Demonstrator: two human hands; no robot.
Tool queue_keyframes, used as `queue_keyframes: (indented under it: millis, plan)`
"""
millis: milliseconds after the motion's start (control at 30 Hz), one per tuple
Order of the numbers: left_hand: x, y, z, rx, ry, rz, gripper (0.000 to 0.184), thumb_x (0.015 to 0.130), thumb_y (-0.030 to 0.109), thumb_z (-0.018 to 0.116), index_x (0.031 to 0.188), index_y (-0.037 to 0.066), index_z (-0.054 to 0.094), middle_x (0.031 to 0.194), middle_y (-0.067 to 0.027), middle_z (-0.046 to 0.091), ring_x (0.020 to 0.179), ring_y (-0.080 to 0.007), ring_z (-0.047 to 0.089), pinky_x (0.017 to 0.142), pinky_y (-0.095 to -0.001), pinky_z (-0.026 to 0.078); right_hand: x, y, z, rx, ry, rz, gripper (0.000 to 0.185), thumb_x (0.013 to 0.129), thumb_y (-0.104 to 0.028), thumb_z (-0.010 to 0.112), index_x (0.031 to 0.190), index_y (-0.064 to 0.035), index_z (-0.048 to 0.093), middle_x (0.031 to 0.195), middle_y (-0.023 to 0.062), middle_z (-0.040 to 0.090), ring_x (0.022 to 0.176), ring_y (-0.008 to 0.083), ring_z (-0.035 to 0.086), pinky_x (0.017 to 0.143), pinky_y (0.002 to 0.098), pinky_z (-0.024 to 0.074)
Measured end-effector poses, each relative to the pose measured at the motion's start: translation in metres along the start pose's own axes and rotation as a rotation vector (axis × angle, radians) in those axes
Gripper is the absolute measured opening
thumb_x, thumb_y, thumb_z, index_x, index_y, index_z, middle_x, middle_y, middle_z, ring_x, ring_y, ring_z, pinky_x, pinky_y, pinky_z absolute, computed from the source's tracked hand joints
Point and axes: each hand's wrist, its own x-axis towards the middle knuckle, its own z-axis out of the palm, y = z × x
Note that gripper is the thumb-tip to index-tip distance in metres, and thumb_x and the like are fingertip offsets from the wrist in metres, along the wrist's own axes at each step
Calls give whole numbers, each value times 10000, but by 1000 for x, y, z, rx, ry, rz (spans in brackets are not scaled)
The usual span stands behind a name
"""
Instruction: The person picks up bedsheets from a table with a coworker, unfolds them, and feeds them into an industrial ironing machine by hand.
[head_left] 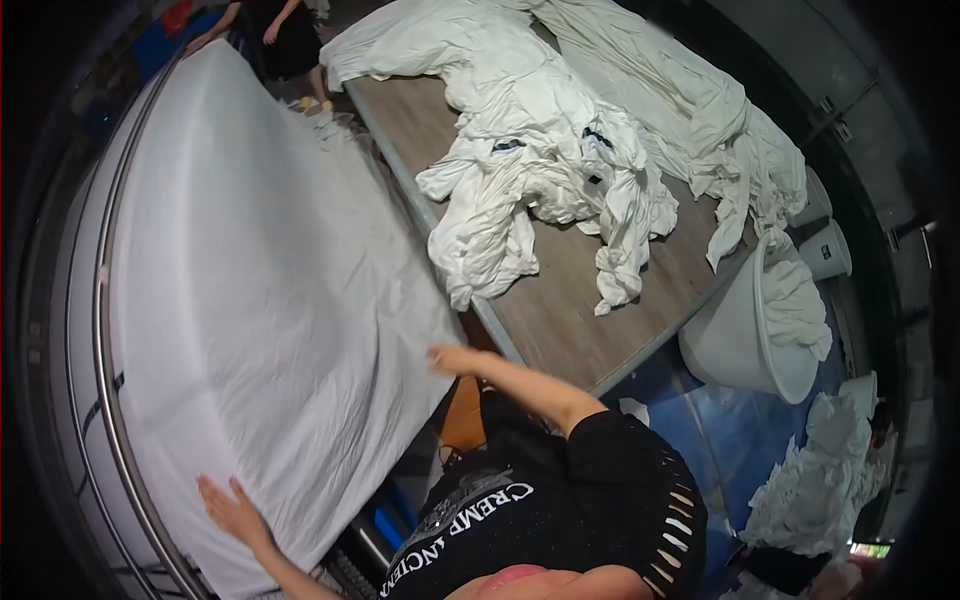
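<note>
A large white sheet (270, 260) lies spread over a long surface on the left, smooth near the rail and wrinkled toward the table. Flat on its lower left part rests my left hand (232, 512), fingers apart and holding nothing. My right hand (453, 360) is at the sheet's right edge, close to the table corner. Its fingers are blurred, and whether they hold the cloth cannot be made out.
Curved metal rails (103, 340) run along the left. Crumpled white linens (520, 150) lie on a wooden table (560, 310). A white bin (735, 325) holds cloth; more cloth (815, 480) is on the blue floor. Another person (290, 40) stands at the sheet's far end.
</note>
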Motion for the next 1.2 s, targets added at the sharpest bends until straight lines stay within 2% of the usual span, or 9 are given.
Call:
queue_keyframes:
  millis: [133, 333, 400, 500, 700, 833, 867, 1100, 1200]
  plan:
    - [18, -19, 12, -108, 51, 110, 545, 900, 269, 466, 1341, -1, 294, 1377, -170, 327, 1282, -297, 284, 1065, -372, 187, 6, 162, -200, 224, 967, 631, 234, 758, -240, 553, 892, -50, 577, 809, 178, 612, 774, 359, 582, 688, 423, 461]
    - [33, -12, 60, 576, 129, 66, 677, 885, 441, 416, 1315, -68, 294, 1320, -282, 339, 1235, -391, 321, 1029, -426, 263, 4, 245, -422, -203, 1582, 793, 991, 616, -532, 706, 1255, 89, 271, 1243, 264, 357, 1177, 397, 322, 978, 468, 266]
    - [69, 75, 27, 304, 108, 166, 579, 890, 319, 439, 1323, -42, 303, 1344, -238, 332, 1258, -359, 298, 1046, -399, 232, -17, 256, -465, -319, 1523, 933, 1093, 593, -573, 712, 1303, 88, 207, 1353, 267, 231, 1241, 406, 250, 1032, 463, 209]
    - [119, 203, 36, -53, 11, 347, 553, 881, 221, 499, 1327, -35, 295, 1368, -208, 320, 1270, -334, 289, 1064, -379, 196, -33, 314, -503, -94, 1180, 1041, 677, 696, -465, 664, 1080, 68, 500, 1166, 260, 489, 1062, 379, 493, 864, 430, 416]
    - [124, 569, 50, -980, -750, 602, 477, 927, 345, 415, 1280, 24, 403, 1277, -117, 460, 1158, -244, 448, 960, -355, 339, -14, 211, -440, 711, 1248, 307, 333, 750, -223, 659, 898, 71, 611, 795, 143, 648, 716, 185, 590, 634, 346, 453]
    - [58, 755, 1, -1669, -1463, -62, 595, 846, 484, 499, 1227, 29, 454, 1148, -95, 547, 1006, -225, 541, 851, -358, 428, -27, 97, -380, 735, 1065, 110, 324, 766, -235, 661, 862, 66, 587, 730, 120, 620, 677, 165, 574, 632, 335, 459]
    - [55, 776, -12, -1768, -1750, -65, 571, 828, 460, 543, 1186, 20, 484, 1071, -89, 588, 921, -215, 580, 790, -324, 466, -36, 75, -369, 678, 995, 39, 340, 771, -252, 659, 875, 61, 581, 732, 130, 617, 680, 178, 580, 645, 341, 461]
    - [90, 694, 33, -1561, -1459, -245, 274, 734, 214, 597, 886, -15, 590, 732, -74, 608, 605, -173, 585, 557, -288, 485, -77, 149, -321, 832, 583, 129, 482, 789, -269, 648, 1118, 35, 469, 1117, 167, 487, 985, 268, 510, 816, 342, 425]
    - [105, 690, -42, -1620, -1502, -340, 268, 714, 262, 597, 828, 20, 583, 638, -58, 570, 494, -162, 539, 463, -292, 466, -38, 175, -351, 258, 1414, 363, 529, 762, -278, 664, 1152, 26, 477, 1143, 184, 496, 1004, 284, 515, 830, 370, 419]
